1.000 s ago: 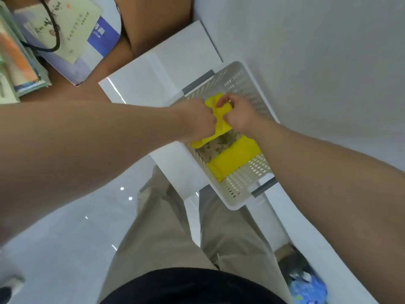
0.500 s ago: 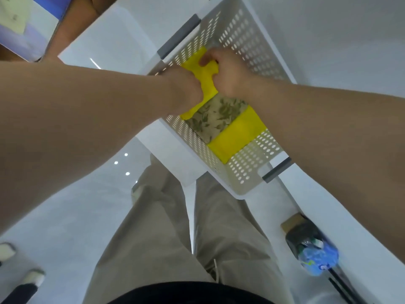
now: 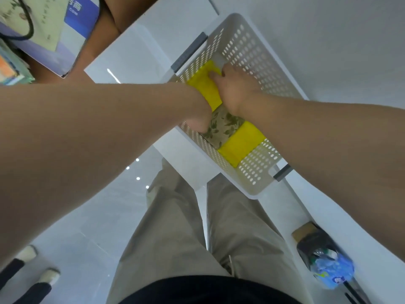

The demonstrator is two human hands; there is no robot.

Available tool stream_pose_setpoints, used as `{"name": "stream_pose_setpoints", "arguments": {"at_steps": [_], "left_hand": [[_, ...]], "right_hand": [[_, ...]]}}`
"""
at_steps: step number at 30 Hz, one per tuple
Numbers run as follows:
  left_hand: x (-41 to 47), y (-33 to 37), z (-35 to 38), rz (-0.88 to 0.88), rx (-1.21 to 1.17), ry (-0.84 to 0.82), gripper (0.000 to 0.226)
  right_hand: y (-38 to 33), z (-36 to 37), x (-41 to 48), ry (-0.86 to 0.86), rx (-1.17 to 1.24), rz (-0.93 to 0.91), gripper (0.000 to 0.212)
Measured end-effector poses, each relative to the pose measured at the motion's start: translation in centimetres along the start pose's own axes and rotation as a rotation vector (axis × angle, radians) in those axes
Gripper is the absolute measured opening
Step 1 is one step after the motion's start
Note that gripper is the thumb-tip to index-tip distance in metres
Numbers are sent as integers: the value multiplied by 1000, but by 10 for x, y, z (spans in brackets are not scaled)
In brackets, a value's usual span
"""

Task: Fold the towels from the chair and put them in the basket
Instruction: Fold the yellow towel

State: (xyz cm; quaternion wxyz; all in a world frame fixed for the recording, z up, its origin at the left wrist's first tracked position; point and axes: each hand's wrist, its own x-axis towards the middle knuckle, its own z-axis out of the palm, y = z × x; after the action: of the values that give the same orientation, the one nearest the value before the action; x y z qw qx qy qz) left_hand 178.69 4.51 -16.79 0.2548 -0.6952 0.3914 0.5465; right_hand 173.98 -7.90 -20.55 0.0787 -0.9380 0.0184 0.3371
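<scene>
A white perforated basket [image 3: 252, 193] stands on a white surface in front of me. Three folded towels lie in a row inside it: a yellow towel [image 3: 205, 85] at the far end, a leaf-patterned towel [image 3: 226, 126] in the middle and a second yellow towel [image 3: 241, 142] nearest me. My left hand [image 3: 197, 116] grips the far yellow towel's left near edge, fingers curled down beside the basket wall. My right hand [image 3: 237, 88] holds the same towel's right side, fingertips curled over its far corner. The towel lies nearly flat on the basket floor.
A white wall rises right of the basket. At the top left, a brown table holds books and a blue-and-white booklet [image 3: 65, 29]. A bag with a blue packet [image 3: 326, 264] sits on the floor at the lower right. Someone's feet [image 3: 47, 276] show at the lower left.
Both hands have lowered the bunched yellow towel into the far end of the basket, where it now lies flattened beside the leaf-patterned towel.
</scene>
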Motion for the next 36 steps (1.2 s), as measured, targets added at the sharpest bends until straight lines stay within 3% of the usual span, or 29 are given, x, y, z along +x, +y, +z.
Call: {"name": "stream_pose_setpoints", "arguments": {"at_steps": [2,6,9,12,16,21,26,32,36], "left_hand": [[-21,12,-6,38,-112,56,37],[-106,15,-9,174,132,45,35],[-159,23,-13,121,-96,186,35],[-201,34,-14,193,-104,388,27],[-249,75,-7,385,-129,590,27],[-286,170,26,591,52,547,23],[-325,293,115,807,197,485,24],[-351,453,270,939,48,405,24],[-375,548,377,905,-123,327,26]], "right_hand": [[-7,-12,-18,-66,57,50,72],[-31,-46,-89,-67,232,227,37],[-44,-67,-160,-10,452,413,34],[-56,-77,-236,127,750,647,44],[-78,-63,-333,386,1132,921,31],[-114,-5,-444,739,1508,1181,24],[-163,80,-556,1008,1751,1367,20],[-226,208,-728,1220,1888,1523,20],[-271,280,-854,1294,1851,1635,18]]}}
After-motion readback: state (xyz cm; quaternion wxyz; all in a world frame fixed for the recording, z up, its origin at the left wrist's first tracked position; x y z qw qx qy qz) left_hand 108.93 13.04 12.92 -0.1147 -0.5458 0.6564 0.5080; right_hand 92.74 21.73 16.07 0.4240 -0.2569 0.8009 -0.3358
